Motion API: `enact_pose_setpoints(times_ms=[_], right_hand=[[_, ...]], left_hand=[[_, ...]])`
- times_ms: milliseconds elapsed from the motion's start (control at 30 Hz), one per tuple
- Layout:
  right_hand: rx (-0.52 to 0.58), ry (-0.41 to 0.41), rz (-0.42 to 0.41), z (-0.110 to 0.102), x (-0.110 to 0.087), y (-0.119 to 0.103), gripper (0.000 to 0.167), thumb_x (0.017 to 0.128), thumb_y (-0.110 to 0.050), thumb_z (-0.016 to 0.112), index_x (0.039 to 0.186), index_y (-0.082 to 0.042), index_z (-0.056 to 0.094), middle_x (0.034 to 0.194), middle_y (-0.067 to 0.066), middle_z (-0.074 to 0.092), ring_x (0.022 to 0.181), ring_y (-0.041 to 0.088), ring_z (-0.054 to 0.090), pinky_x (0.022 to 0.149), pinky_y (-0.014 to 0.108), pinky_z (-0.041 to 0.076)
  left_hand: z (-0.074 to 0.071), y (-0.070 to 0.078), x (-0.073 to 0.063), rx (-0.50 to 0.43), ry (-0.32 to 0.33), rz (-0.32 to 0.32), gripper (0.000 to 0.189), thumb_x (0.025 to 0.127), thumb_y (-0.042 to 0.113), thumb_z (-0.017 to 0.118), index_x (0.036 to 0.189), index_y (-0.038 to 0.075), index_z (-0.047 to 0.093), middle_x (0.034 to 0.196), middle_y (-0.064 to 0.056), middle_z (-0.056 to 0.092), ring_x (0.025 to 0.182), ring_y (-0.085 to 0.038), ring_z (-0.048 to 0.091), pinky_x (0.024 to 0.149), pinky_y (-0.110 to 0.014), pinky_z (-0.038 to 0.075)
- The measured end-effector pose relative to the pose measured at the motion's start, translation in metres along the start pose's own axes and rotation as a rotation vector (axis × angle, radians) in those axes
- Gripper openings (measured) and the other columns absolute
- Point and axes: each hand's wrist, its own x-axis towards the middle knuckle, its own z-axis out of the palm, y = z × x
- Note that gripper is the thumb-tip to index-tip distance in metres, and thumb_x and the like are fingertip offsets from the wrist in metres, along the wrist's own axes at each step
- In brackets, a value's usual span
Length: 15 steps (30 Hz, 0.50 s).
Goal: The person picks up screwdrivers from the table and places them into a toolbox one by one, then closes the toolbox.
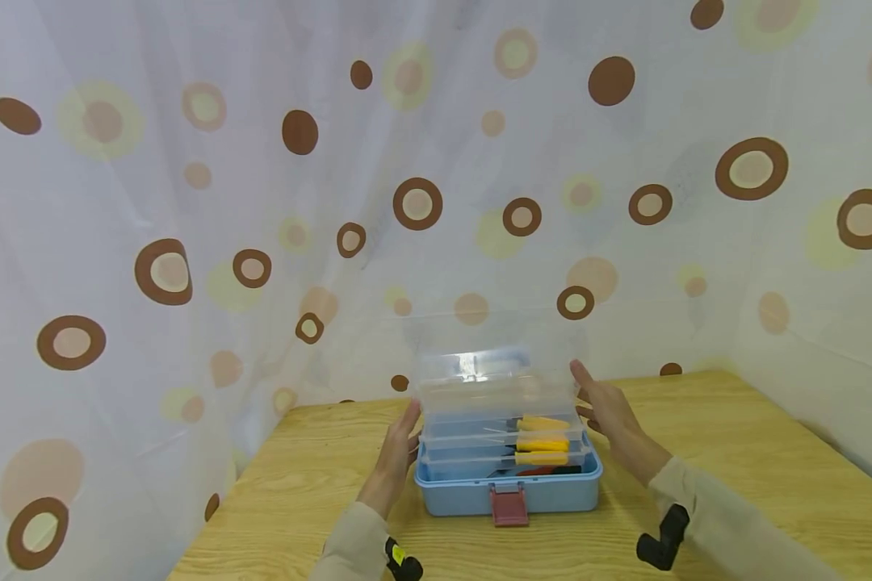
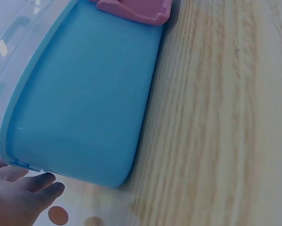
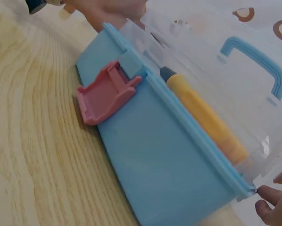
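Observation:
A light blue toolbox (image 1: 465, 502) stands on the table with its clear lid (image 1: 443, 367) raised and its pink latch (image 1: 509, 508) hanging down in front. Clear trays (image 1: 458, 442) are stepped up inside, holding several yellow-handled tools (image 1: 542, 445). At the box's left end is my left hand (image 1: 392, 461), fingers extended beside the tray and lid edges. On the opposite side, my right hand (image 1: 612, 410) has its thumb up by the lid's edge. In the right wrist view, right-hand fingers (image 3: 269, 194) are at the box's rim corner; firm contact cannot be made out.
The wooden table (image 1: 698, 436) extends on both sides of the box. A white curtain with brown and pale circles (image 1: 480, 145) hangs behind and beside it. Black wrist devices (image 1: 664, 537) are on both sleeves. A blue carrying handle (image 3: 256, 56) shows on the lid.

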Motion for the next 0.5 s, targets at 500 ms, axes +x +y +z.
enact_pose_setpoints(times_ms=[500], right_hand=[[0.066, -0.084, -0.042, -0.007, -0.007, 0.016, 0.091, 0.099, -0.062, 0.042, 0.155, 0.004, 0.014, 0.158, 0.026, 0.021, 0.14, 0.046, 0.027, 0.114, 0.055, 0.025]], left_hand=[[-0.001, -0.001, -0.012, 0.036, 0.013, -0.043, 0.091, 0.096, 0.067, 0.041, 0.158, 0.005, 0.015, 0.16, -0.022, 0.018, 0.14, -0.051, 0.023, 0.111, -0.062, 0.024]])
